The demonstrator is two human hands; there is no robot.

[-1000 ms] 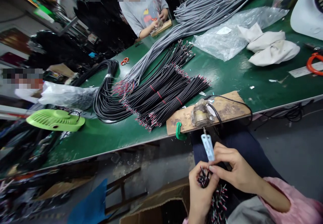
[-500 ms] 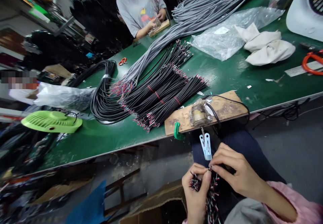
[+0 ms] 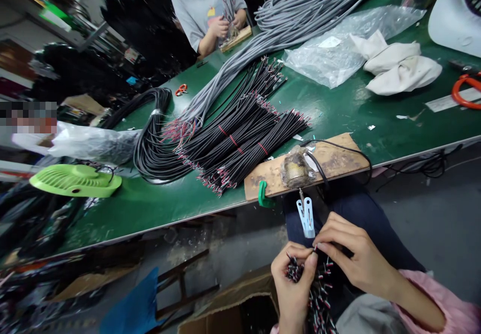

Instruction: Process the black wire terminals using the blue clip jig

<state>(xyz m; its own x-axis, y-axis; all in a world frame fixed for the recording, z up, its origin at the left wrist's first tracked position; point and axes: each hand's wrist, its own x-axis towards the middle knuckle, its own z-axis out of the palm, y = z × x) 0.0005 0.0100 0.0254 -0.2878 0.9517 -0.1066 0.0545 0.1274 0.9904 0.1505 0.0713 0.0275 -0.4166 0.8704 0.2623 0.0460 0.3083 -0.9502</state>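
Observation:
Low at the right of the view, my left hand [image 3: 295, 279] is closed round a bunch of black cables [image 3: 319, 294] with red and white wire ends. One cable end sticks up between its thumb and forefinger. My right hand [image 3: 347, 251] pinches the wire tip of that same cable, its fingertips touching the left hand's. Just above the hands, a light blue clothespin [image 3: 305, 217] hangs from a metal tip. That tip comes out of a crusted, tape-wrapped device [image 3: 296, 167] on a wooden board [image 3: 338, 159] at the table's edge.
Tied bundles of black cables [image 3: 240, 138] lie on the green table [image 3: 150, 213], with grey cables [image 3: 240, 68] behind. A green clamp [image 3: 264, 194] sits on the board. Orange-handled scissors [image 3: 466, 93], white cloth [image 3: 404, 68] and a lime-green fan [image 3: 77, 180] are around. A co-worker [image 3: 210, 18] sits opposite.
My hands stay nearly in place, with the pinched cable end shifted slightly up and right. The cables below the left hand have spread a little. Opposite, the co-worker's hand has moved up.

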